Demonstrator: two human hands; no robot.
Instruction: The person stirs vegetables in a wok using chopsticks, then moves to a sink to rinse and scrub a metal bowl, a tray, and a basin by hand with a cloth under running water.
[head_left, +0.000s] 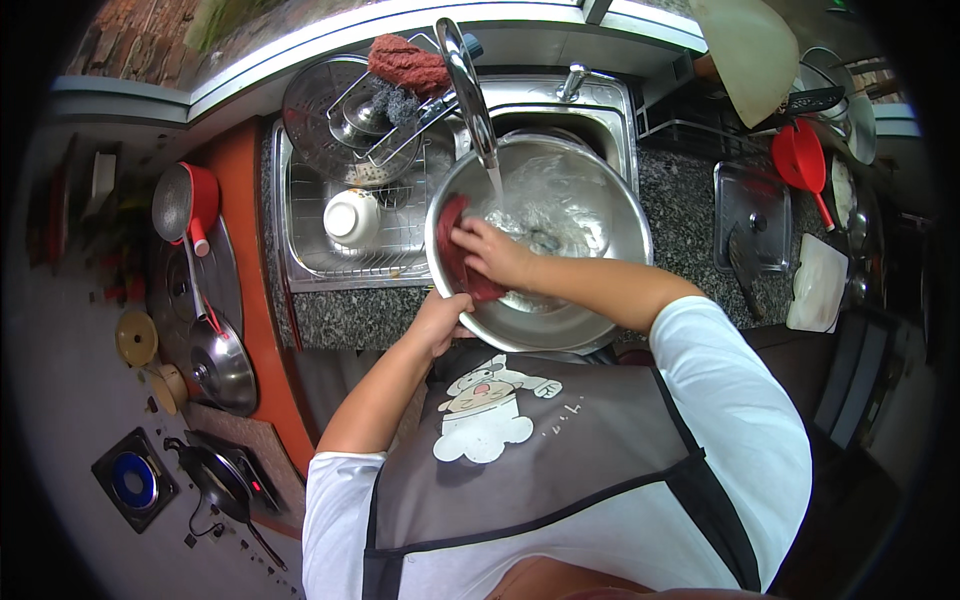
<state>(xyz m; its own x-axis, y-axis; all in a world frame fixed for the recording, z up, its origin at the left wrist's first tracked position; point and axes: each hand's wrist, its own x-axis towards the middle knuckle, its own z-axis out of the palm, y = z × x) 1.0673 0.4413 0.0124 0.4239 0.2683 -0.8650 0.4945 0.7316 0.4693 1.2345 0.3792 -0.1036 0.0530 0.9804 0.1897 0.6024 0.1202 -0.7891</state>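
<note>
A large stainless steel basin (630, 217) rests over the right sink bowl, tilted a little, with water in it. Water runs into it from the chrome faucet (474, 97). My left hand (442, 319) grips the basin's rim at the lower left, thumb on top. Inside the basin, my right hand (491, 251) presses a dark red cloth (452, 255) against the left inner wall; part of the cloth shows beneath and beside my fingers.
Left of the basin, a white bowl (351, 217) lies upside down on a wire rack in the sink. Behind it are a perforated steamer plate (307, 112) and a caddy with a reddish cloth (409, 66). On the right counter lie a glass lid (757, 214), a knife (744, 274) and a white board (819, 283).
</note>
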